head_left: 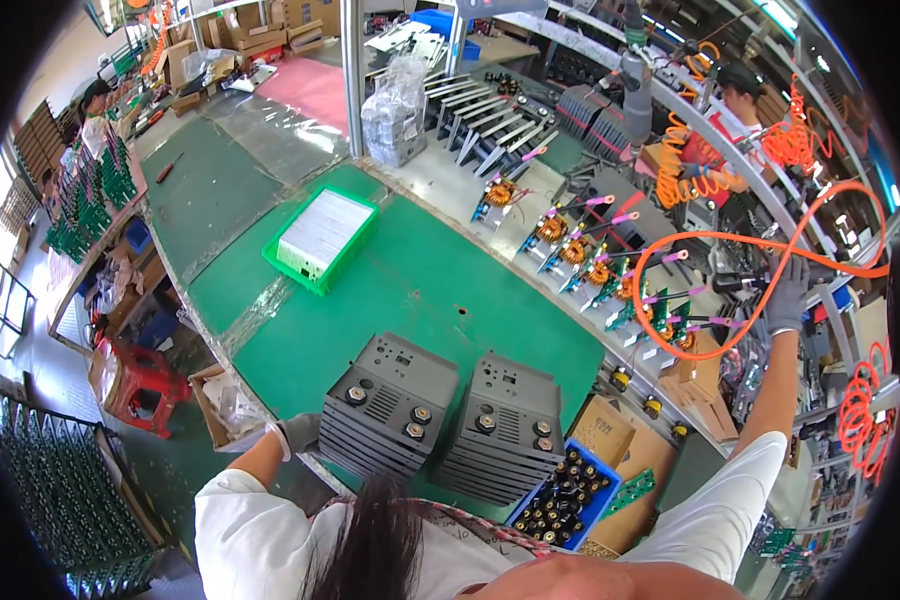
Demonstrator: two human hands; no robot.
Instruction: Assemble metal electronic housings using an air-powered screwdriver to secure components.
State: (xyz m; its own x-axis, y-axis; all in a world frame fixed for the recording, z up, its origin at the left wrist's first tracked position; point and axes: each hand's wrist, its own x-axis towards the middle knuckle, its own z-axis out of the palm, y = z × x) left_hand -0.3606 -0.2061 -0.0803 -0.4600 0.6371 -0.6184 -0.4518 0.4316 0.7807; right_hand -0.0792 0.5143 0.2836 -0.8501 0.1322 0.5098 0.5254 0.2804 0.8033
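Two stacks of dark grey metal panels stand side by side in front of me: a left stack (385, 405) and a right stack (505, 425). Black round sockets with brass-coloured centres show on their top panels. My left hand (297, 434), in a grey glove, lies against the left stack's outer side; its fingers look stretched out, partly hidden at the edge. Far out to the right, my right hand (789, 292), also gloved, is closed around a black cylindrical air tool (738, 282). An orange hose (660, 245) loops around that hand and tool.
A green tray (317, 285) with white sheets sits on the green bench mat (420, 270). Beside the right stack is a blue bin (595, 500) of black sockets. Circuit boards with copper coils (573, 250) line the far shelf. A red stool (150, 390) stands left; a co-worker (720, 130) is opposite.
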